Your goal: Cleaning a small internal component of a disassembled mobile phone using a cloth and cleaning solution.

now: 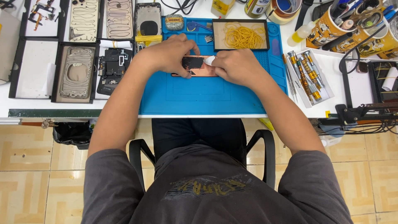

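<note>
Looking down from a head camera, a seated person leans over a white bench (207, 8) crowded with phone repair parts. A blue mat (207, 97) covers the middle of the bench, and both hands meet near its far edge.

On the mat lies a copper-coloured phone part (203, 71), flat, with a dark patch at its centre. The left hand (168, 54) is curled over the part's left end, fingers pressing it down. The right hand (236, 66) is closed around a small white piece (209, 60), perhaps a wipe or a tab, pinched against the part's upper edge; I cannot tell which.

Beyond the hands sits a black tray of yellow rubber bands (242, 37). To the left are black trays (76, 72) with phone housings, and a loose black board (111, 68) just beside the mat. To the right, a white tray of screwdrivers (306, 74) and cups of tools (356, 25).

Risks, as a judgement: the part looks thin, so uneven pressure from the left hand could bend it. If the right hand tugs hard, the part could skid toward the rubber-band tray. A small connector (208, 38) lying loose near the hands could be knocked off the mat.
</note>
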